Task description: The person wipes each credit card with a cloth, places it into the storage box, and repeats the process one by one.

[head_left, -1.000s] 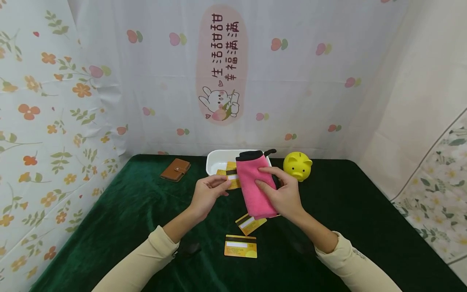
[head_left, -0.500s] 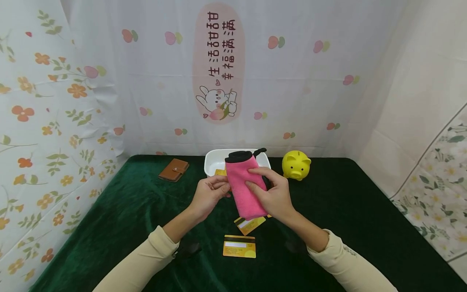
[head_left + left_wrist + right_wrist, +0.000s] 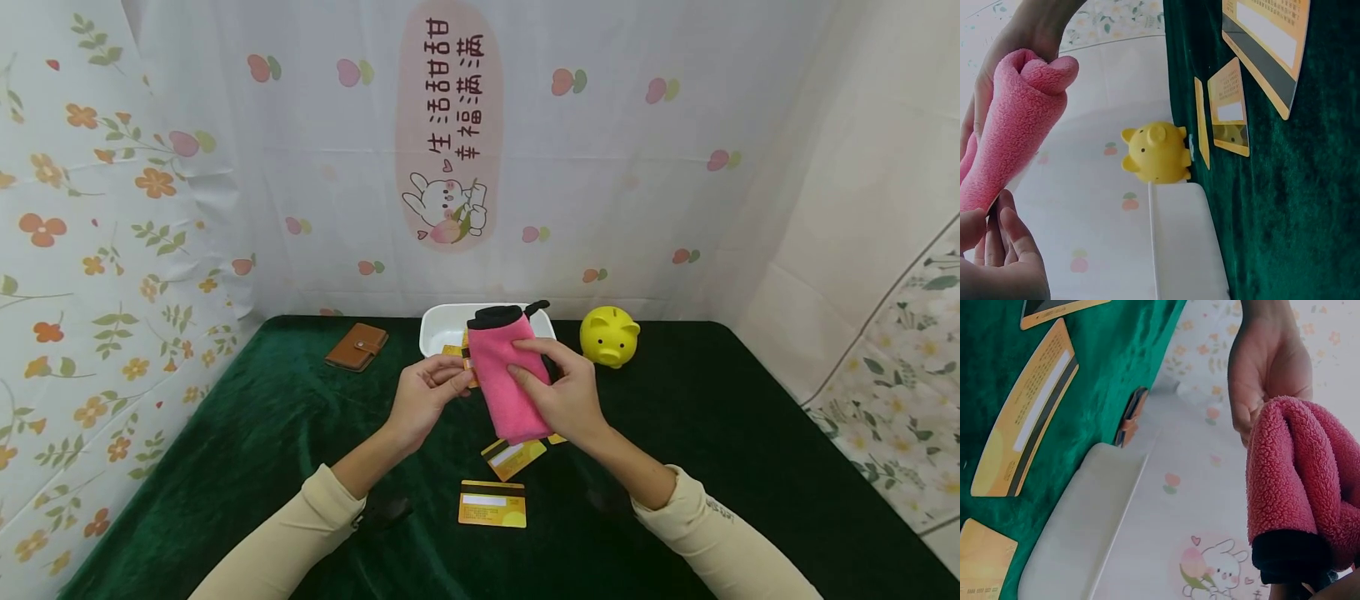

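In the head view my left hand (image 3: 426, 396) pinches a gold card (image 3: 470, 373) between thumb and fingers. Most of that card is hidden behind a folded pink fleecy cloth (image 3: 498, 379) with a black edge and a small black loop. My right hand (image 3: 566, 392) grips the cloth from its right side, thumb across the front. Seen from the left wrist, the cloth (image 3: 1019, 125) meets the left fingertips. The right wrist view shows the cloth's thick folds (image 3: 1282, 475) and black band, with the left hand (image 3: 1272, 369) behind it.
Gold cards with dark stripes (image 3: 492, 504) lie on the green velvet cloth (image 3: 315, 433), one partly under the right hand. Behind the hands stands a white tray (image 3: 442, 327) with gold cards in it. A brown wallet (image 3: 357, 347) lies left; a yellow piggy bank (image 3: 609, 336) stands right.
My right hand has brought the pink cloth leftward over the card, covering most of it. The left hand keeps its pinch and stays nearly in place.
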Tool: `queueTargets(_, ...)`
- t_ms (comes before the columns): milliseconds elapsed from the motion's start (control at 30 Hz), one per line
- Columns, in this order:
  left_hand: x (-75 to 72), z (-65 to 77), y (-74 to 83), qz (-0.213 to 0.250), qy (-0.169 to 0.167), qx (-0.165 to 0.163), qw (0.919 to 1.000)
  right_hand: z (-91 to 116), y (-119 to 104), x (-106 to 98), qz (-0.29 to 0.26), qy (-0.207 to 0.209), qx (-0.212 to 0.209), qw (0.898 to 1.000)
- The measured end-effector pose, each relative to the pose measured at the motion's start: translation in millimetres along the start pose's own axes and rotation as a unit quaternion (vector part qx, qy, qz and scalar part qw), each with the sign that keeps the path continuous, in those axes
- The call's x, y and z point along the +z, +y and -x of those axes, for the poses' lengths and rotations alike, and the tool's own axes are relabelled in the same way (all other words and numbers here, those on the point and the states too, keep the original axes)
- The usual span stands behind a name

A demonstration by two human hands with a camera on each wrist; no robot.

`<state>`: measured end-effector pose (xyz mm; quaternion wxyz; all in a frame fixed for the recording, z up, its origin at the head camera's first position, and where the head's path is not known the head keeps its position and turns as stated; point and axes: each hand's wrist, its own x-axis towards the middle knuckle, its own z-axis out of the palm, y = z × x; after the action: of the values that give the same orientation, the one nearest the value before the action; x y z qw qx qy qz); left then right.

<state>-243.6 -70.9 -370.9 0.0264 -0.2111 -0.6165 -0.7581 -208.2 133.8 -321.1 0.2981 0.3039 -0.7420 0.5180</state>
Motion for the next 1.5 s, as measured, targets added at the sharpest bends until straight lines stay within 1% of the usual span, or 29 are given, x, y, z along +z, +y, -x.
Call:
queueTargets(100,0.2,0.0,1.7,-0.006,0.019,-0.010,0.9997,0,1,-2,0.007,0.000,0.008,1.000)
queueTargets(200,-1.4,-0.8,1.9,-0.015,0.031,-0.022,0.9992,-1,4,-5,0.014,0.001,0.016,1.000)
queueTargets(367,-6.7,-2.9,-0.1,-0.026,0.037,-0.032,0.9985,-1,9,-8,0.016,-0.002,0.030,0.999)
queueTargets(467,-9.4,-4.3,-1.7,-0.022,0.042,-0.033,0.9984,-1,12,-10,0.014,-0.002,0.040,0.999)
queueTargets(600,-12.1,-5.8,-3.0,-0.021,0.047,-0.037,0.9980,-2,17,-13,0.025,0.005,0.048,0.999)
queueTargets(800,-16.3,-8.6,-3.5,-0.026,0.068,-0.057,0.9957,-4,29,-16,0.040,0.010,0.065,0.997)
queueTargets(933,-19.3,-11.6,-5.7,0.006,0.084,-0.074,0.9937,-4,36,-19,0.051,0.011,0.087,0.995)
queueTargets(1067,-22.7,-16.9,-9.0,0.040,0.100,-0.095,0.9897,-3,40,-23,0.066,0.012,0.109,0.992)
queueTargets(1267,-27.8,-30.7,-14.4,0.055,0.119,-0.136,0.9820,0,41,-26,0.071,0.012,0.127,0.989)
queueTargets(1500,-34.9,-44.7,-23.4,0.067,0.146,-0.167,0.9728,2,40,-24,0.058,0.002,0.131,0.990)
